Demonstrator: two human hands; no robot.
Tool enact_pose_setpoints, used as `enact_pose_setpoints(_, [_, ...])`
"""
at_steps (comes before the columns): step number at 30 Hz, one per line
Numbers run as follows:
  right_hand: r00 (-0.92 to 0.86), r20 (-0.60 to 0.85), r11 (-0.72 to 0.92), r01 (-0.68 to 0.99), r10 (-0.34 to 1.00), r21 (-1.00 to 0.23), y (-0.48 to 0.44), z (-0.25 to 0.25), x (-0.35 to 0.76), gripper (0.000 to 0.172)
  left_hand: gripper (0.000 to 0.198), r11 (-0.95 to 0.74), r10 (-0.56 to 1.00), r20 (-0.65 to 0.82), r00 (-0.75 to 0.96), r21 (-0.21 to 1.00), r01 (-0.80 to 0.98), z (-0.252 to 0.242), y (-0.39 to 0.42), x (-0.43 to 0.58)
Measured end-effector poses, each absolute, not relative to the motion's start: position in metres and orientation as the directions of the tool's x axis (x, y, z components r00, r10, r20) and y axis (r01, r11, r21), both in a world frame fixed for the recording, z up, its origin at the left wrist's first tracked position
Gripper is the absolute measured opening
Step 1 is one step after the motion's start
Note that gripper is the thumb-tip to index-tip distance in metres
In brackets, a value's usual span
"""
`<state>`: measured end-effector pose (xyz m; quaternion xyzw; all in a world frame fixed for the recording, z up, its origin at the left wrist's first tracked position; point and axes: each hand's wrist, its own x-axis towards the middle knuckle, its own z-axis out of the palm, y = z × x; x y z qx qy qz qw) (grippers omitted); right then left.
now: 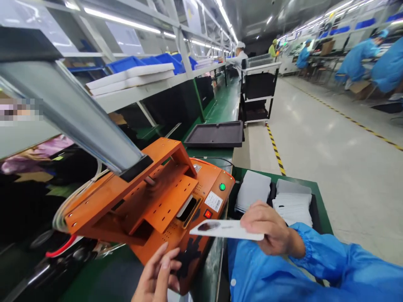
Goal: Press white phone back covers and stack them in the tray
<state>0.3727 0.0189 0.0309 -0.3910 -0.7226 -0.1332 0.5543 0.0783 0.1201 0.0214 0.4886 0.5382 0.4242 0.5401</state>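
Observation:
My right hand [270, 230] pinches the end of a thin white flat panel [229, 230], held nearly edge-on, with a dark shiny patch toward its far end. The panel hangs in front of an orange press machine [170, 197], close to its red switch [208, 214]. At the machine's front edge is my left hand [160, 272], with loosely bent fingers apart and nothing in them. Under the press plate, a dark rectangular piece [188, 207] lies in a slot. Beyond my right hand are two stacks of pale thin sheets, a left stack [253, 191] and a right stack [292, 205].
A green button [222, 186] glows on the machine, and a thick metal cylinder [85, 113] rises above it. Farther along the green bench lies a black tray [215, 134]. A rack cart [260, 90] stands beside the aisle. Several people in work clothes are in the background.

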Motion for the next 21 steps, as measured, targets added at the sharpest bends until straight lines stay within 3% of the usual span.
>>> enact_pose_setpoints(4, [-0.227,0.887,0.561,0.826,0.402,-0.043,0.015,0.033,0.394,0.028,0.081,0.201,0.971,-0.199,0.132,0.98,0.001,0.041,0.133,0.103])
enact_pose_setpoints(9, [-0.371,0.829,0.488,0.862,0.418,0.14,0.026,0.022,0.398,0.026,0.059,0.173,0.975,-0.135,0.179,0.962,-0.214,0.061,0.169,0.148])
enact_pose_setpoints(12, [-0.36,0.815,0.489,0.865,0.453,0.111,0.048,0.012,0.396,0.029,0.048,0.088,0.996,-0.084,0.027,0.942,-0.324,0.068,0.193,0.169])
enact_pose_setpoints(15, [-0.323,0.821,0.525,0.851,0.471,0.033,0.085,0.006,0.393,0.03,0.042,0.099,0.991,-0.122,-0.045,0.934,-0.343,0.071,0.196,0.172])
enact_pose_setpoints(18, [-0.331,0.804,0.564,0.826,0.494,-0.007,0.126,0.006,0.387,0.032,0.035,0.167,0.983,-0.183,-0.026,0.939,-0.302,0.062,0.161,0.152])
enact_pose_setpoints(21, [-0.426,0.738,0.605,0.796,0.524,0.031,0.163,0.013,0.374,0.033,0.034,0.274,0.954,-0.291,-0.075,0.945,-0.178,0.041,0.097,0.119])
